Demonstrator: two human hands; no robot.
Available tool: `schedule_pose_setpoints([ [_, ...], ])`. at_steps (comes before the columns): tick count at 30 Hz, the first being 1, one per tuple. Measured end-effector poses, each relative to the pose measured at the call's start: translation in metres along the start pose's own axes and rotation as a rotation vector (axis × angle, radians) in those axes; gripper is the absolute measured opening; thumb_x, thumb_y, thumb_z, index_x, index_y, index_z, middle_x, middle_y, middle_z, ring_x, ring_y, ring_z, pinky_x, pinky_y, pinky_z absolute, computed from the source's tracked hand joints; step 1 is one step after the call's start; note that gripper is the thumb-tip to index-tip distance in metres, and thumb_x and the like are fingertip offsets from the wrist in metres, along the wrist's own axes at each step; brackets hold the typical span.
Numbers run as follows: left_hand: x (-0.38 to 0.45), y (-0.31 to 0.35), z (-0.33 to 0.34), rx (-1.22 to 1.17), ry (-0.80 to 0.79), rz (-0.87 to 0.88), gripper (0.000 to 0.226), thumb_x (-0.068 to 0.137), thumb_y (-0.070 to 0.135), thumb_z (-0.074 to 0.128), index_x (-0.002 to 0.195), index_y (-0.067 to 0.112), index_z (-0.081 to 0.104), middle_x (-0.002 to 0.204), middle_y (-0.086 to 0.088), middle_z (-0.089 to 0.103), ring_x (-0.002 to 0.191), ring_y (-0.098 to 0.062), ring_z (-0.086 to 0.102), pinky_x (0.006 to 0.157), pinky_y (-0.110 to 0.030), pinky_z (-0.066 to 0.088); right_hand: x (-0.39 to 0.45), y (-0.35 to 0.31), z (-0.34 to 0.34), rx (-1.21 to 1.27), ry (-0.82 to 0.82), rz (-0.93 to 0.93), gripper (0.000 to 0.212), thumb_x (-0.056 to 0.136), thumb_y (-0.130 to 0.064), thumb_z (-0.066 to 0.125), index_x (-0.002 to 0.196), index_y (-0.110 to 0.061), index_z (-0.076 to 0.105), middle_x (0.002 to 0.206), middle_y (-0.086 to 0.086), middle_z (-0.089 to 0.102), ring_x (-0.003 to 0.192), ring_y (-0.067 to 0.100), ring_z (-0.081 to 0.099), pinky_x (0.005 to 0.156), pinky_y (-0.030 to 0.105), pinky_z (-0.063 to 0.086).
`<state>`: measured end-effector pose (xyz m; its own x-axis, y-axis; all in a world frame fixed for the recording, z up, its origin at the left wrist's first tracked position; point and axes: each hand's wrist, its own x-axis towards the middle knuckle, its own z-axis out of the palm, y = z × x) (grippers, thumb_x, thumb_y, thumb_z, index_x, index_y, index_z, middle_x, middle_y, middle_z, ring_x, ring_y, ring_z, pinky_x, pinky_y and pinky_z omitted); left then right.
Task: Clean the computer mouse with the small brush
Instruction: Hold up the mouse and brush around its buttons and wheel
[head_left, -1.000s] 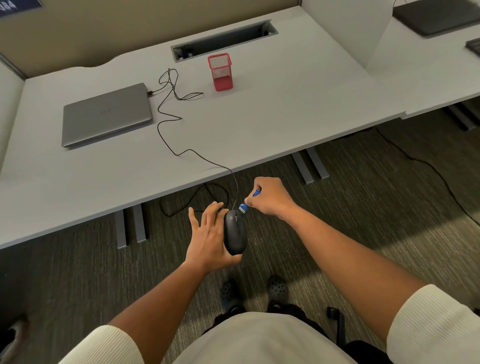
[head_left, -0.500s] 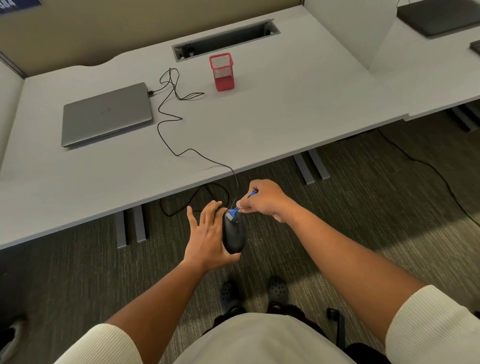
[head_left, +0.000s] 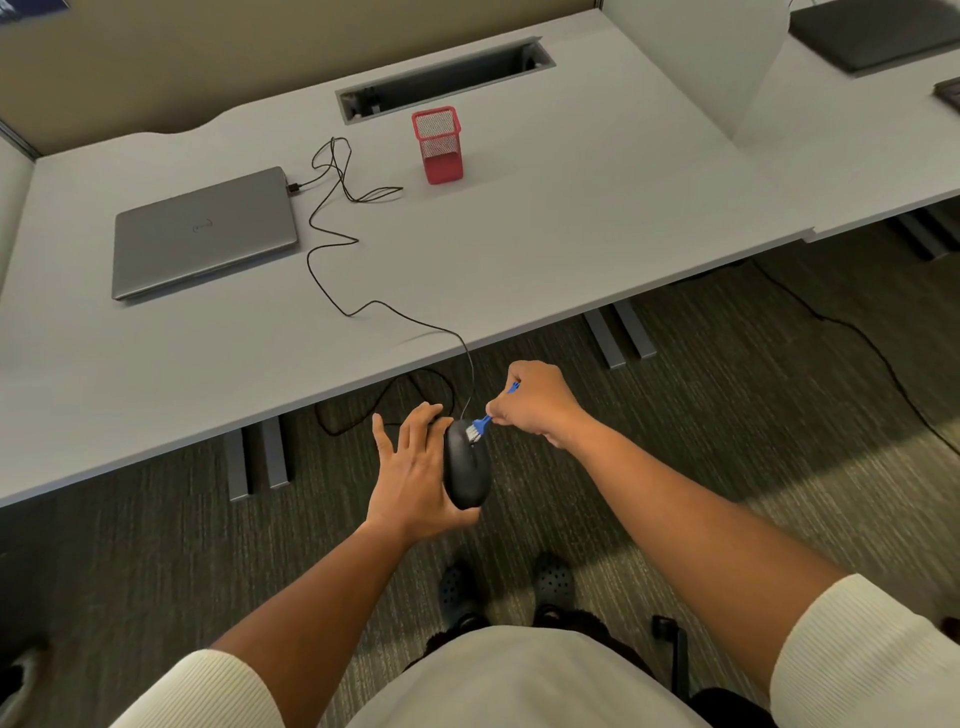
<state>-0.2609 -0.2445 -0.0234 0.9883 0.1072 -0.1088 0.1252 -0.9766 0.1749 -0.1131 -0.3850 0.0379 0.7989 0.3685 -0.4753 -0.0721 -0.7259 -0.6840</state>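
Observation:
A black wired computer mouse (head_left: 466, 470) rests in the palm of my left hand (head_left: 410, 473), held in the air in front of the desk edge, above the carpet. Its thin black cable (head_left: 332, 249) runs up over the desk to the laptop. My right hand (head_left: 535, 402) pinches a small blue brush (head_left: 480, 425) with pale bristles. The bristles touch the front end of the mouse, near the cable exit. The fingers of my left hand stretch along the mouse's left side, and the thumb cups its rear.
A closed grey laptop (head_left: 203, 231) lies on the white desk (head_left: 571, 218) at the left. A red mesh pen holder (head_left: 438, 145) stands near a cable slot (head_left: 444, 78). Desk legs (head_left: 257, 457) and floor cables are below; my feet (head_left: 506, 584) stand on carpet.
The brush tip has swept from the mouse's front right edge onto the front top and sits there now. My left hand holds the mouse almost still.

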Motion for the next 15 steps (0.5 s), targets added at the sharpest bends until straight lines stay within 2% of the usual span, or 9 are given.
schedule_pose_setpoints([
  [2, 0.0005, 0.0005, 0.0006, -0.004, 0.004, 0.0, 0.116, 0.057, 0.085, 0.06, 0.147, 0.014, 0.04, 0.15, -0.006, 0.029, 0.149, -0.026, 0.02, 0.117, -0.071, -0.005, 0.0018, 0.0002, 0.0007, -0.18, 0.078, -0.042, 0.013, 0.085, -0.007, 0.07, 0.082, -0.013, 0.059, 0.091, 0.008, 0.065, 0.076, 0.017, 0.063, 0.061, 0.029, 0.053],
  [3, 0.001, 0.0007, 0.0008, -0.008, 0.006, -0.001, 0.116, 0.057, 0.085, 0.061, 0.146, 0.013, 0.04, 0.15, -0.006, 0.029, 0.149, -0.026, 0.02, 0.117, -0.071, -0.006, 0.0028, -0.0002, 0.0004, -0.192, 0.076, -0.044, 0.013, 0.085, -0.007, 0.071, 0.083, -0.013, 0.059, 0.09, 0.007, 0.065, 0.076, 0.017, 0.064, 0.06, 0.028, 0.054],
  [5, 0.0026, 0.0005, 0.0009, -0.01, 0.003, 0.001, 0.116, 0.058, 0.085, 0.061, 0.147, 0.013, 0.04, 0.15, -0.007, 0.029, 0.149, -0.026, 0.02, 0.117, -0.071, -0.007, 0.004, -0.0007, -0.0014, -0.011, -0.036, -0.008, 0.015, 0.083, -0.004, 0.074, 0.082, -0.01, 0.06, 0.09, 0.01, 0.068, 0.081, 0.018, 0.071, 0.067, 0.029, 0.061],
  [7, 0.0041, 0.0, 0.0005, -0.004, -0.004, 0.004, 0.116, 0.058, 0.085, 0.061, 0.147, 0.014, 0.04, 0.151, -0.007, 0.029, 0.149, -0.026, 0.019, 0.117, -0.071, -0.006, 0.0012, -0.0039, -0.0036, 0.317, -0.183, 0.072, 0.02, 0.081, 0.002, 0.076, 0.078, -0.007, 0.058, 0.091, 0.015, 0.068, 0.083, 0.02, 0.074, 0.07, 0.028, 0.064],
  [8, 0.0046, -0.0006, 0.0003, -0.007, -0.003, 0.005, 0.116, 0.057, 0.084, 0.061, 0.147, 0.014, 0.04, 0.15, -0.007, 0.03, 0.149, -0.026, 0.02, 0.117, -0.071, -0.005, 0.0008, -0.0042, -0.0037, 0.375, -0.188, 0.09, 0.02, 0.081, 0.003, 0.076, 0.078, -0.006, 0.058, 0.092, 0.017, 0.068, 0.084, 0.022, 0.075, 0.071, 0.03, 0.064],
  [11, 0.0056, -0.0011, -0.0001, -0.008, -0.005, 0.008, 0.115, 0.058, 0.084, 0.062, 0.147, 0.016, 0.04, 0.15, -0.006, 0.029, 0.149, -0.026, 0.02, 0.117, -0.07, -0.007, 0.0045, -0.0028, -0.002, 0.118, -0.004, 0.059, 0.012, 0.082, -0.001, 0.074, 0.086, -0.004, 0.062, 0.094, 0.017, 0.071, 0.088, 0.025, 0.074, 0.08, 0.042, 0.063],
  [13, 0.0061, -0.0005, 0.0002, -0.012, -0.005, 0.009, 0.114, 0.058, 0.084, 0.063, 0.147, 0.016, 0.04, 0.15, -0.006, 0.029, 0.15, -0.026, 0.02, 0.117, -0.07, -0.007, 0.0065, -0.0019, -0.0019, -0.019, 0.092, 0.02, 0.014, 0.083, -0.004, 0.071, 0.08, -0.009, 0.059, 0.094, 0.015, 0.069, 0.087, 0.026, 0.071, 0.079, 0.04, 0.061],
  [15, 0.0066, 0.0003, 0.0004, -0.016, -0.007, 0.01, 0.115, 0.058, 0.084, 0.063, 0.147, 0.016, 0.039, 0.151, -0.005, 0.028, 0.15, -0.025, 0.019, 0.118, -0.07, -0.008, 0.0083, -0.001, -0.0037, -0.021, 0.083, 0.021, 0.017, 0.083, -0.004, 0.072, 0.078, -0.012, 0.057, 0.094, 0.014, 0.068, 0.088, 0.026, 0.07, 0.077, 0.04, 0.06],
])
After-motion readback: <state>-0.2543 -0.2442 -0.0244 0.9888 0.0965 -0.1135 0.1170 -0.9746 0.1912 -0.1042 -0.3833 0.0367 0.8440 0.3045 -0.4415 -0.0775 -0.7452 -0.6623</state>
